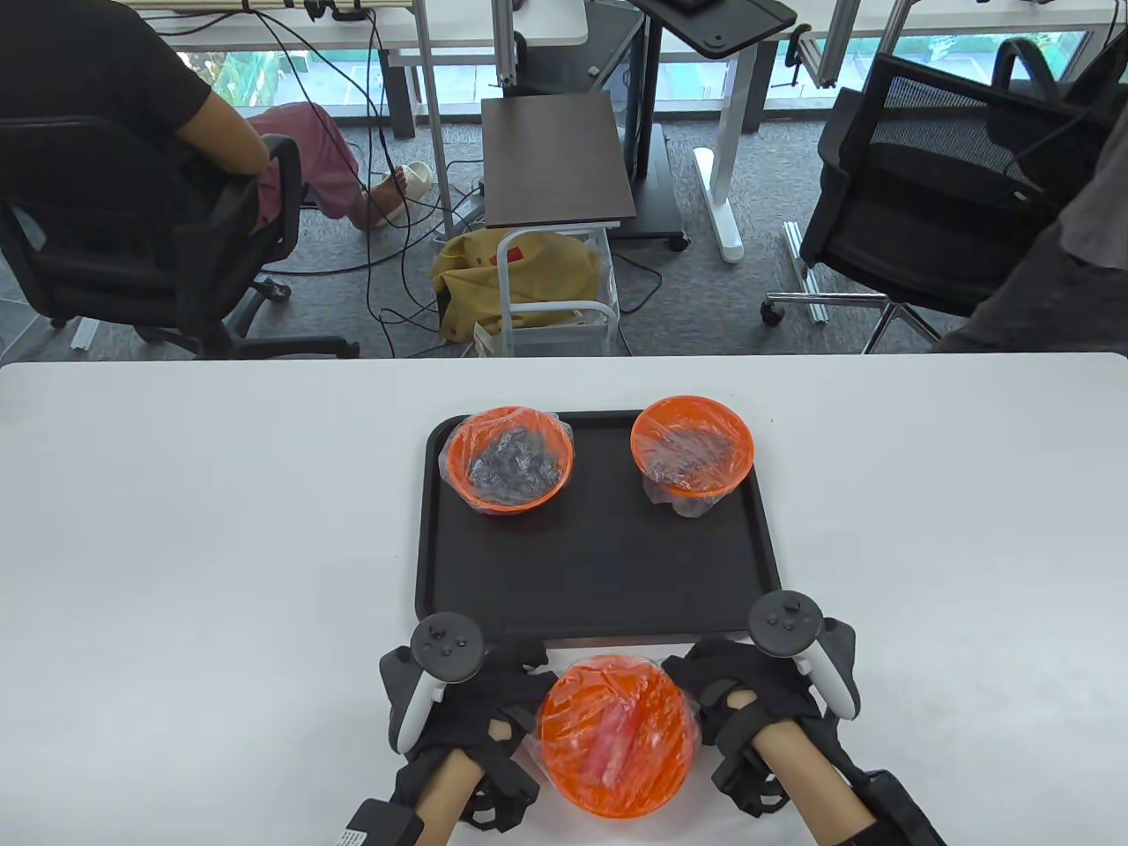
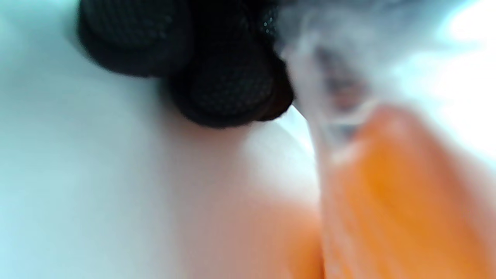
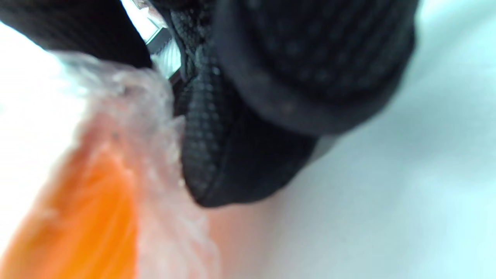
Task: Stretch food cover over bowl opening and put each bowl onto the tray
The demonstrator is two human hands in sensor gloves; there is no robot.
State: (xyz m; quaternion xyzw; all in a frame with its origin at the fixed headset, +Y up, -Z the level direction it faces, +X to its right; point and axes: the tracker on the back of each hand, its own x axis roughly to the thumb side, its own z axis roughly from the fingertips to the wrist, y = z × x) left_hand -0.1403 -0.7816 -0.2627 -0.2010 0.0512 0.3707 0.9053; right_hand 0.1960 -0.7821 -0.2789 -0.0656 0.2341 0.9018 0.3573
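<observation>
Hands flank the nearest bowl at the bottom centre of the table view: the left hand (image 1: 480,705) on its left, the right hand (image 1: 749,705) on its right. That third bowl (image 1: 617,736) is orange, stands on the white surface (image 1: 194,546) just below the tray's near edge, and has something pinkish inside. A clear food cover (image 1: 608,696) already lies wrinkled across its opening, with film bunched around the rim. In the left wrist view the dark gloved fingers (image 2: 228,85) curl right against the gathered film at the bowl's edge; the right wrist view shows the same on the other side, fingers (image 3: 240,155) pressed into the crinkled plastic. Both hands seem to grip the cover's hem at the rim, though blur hides the exact pinch.

Judging by this, the step in hand is the last stretch: tugging the hem down under the rim of the third bowl. Next comes a two-handed lift, forward and over the tray's lip, keeping the bowl level so the cover stays seated.

Beyond the hands lies the black tray (image 1: 599,582), its near half bare. At its far left sits a covered orange bowl (image 1: 509,458) with dark contents; at its far right a second covered bowl (image 1: 693,448).
</observation>
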